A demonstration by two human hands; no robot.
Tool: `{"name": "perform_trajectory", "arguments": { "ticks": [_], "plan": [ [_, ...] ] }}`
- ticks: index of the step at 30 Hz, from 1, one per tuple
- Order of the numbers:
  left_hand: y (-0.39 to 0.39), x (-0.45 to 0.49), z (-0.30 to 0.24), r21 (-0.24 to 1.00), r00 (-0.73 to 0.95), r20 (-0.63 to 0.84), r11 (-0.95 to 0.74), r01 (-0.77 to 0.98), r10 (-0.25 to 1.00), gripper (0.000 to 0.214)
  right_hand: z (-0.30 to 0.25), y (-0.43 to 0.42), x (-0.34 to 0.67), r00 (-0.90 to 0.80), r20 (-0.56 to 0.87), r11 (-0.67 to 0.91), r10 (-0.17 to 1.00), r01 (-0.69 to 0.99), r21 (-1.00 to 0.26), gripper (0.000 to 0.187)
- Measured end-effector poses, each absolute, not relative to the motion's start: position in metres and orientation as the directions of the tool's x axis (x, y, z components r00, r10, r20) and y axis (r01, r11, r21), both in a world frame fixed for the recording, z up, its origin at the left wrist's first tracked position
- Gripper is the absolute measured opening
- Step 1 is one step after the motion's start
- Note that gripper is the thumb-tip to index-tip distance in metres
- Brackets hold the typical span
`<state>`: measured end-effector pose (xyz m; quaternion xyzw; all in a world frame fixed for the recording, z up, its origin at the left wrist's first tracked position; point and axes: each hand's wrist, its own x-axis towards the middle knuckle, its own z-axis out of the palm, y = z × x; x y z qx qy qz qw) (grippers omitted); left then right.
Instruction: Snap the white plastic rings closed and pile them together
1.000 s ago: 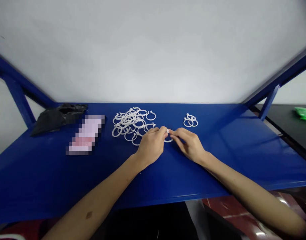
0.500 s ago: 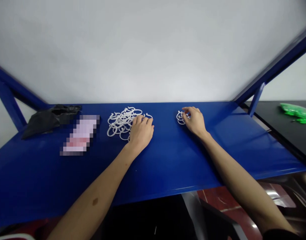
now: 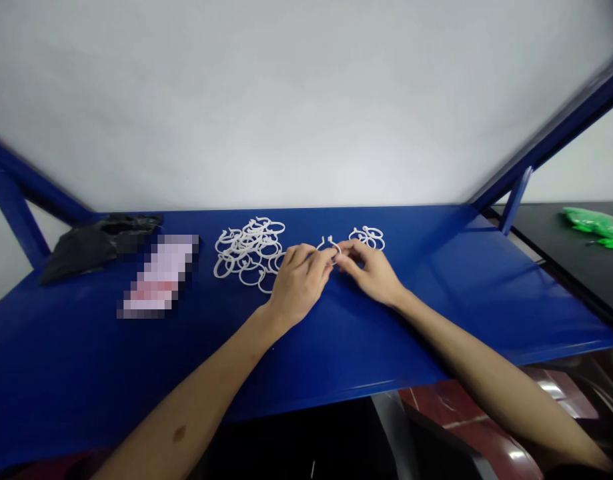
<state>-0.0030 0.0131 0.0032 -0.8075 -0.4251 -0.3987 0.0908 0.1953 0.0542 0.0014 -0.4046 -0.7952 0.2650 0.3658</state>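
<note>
My left hand (image 3: 299,283) and my right hand (image 3: 369,270) meet at the middle of the blue table (image 3: 336,340). Between their fingertips they pinch one white plastic ring (image 3: 329,244), whose open ends point up. A loose pile of several white rings (image 3: 249,251) lies just left of my left hand. A small group of white rings (image 3: 367,237) lies just behind my right hand.
A black crumpled bag (image 3: 93,241) lies at the back left, with a blurred pink and white packet (image 3: 159,275) beside it. A blue frame post (image 3: 513,199) rises at the right. Green items (image 3: 593,223) lie on a dark surface far right.
Half a second ago my left hand lay on the big pile and my right hand on the small group. Both have come back together, holding a ring between them.
</note>
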Motion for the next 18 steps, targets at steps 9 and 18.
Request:
{"name": "perform_trajectory", "arguments": {
  "ticks": [9,18],
  "plan": [
    [0.007,0.002,-0.002,0.528,0.034,0.673,-0.512,0.677,0.739,0.024,0.005,0.031,0.18,-0.339,0.41,0.524,0.847,0.401,-0.751,0.022],
    [0.003,-0.003,-0.005,0.835,-0.101,0.449,-0.377,0.4,0.888,0.008,0.008,0.022,0.179,-0.48,0.437,0.622,0.76,0.342,-0.705,0.018]
  ]
}}
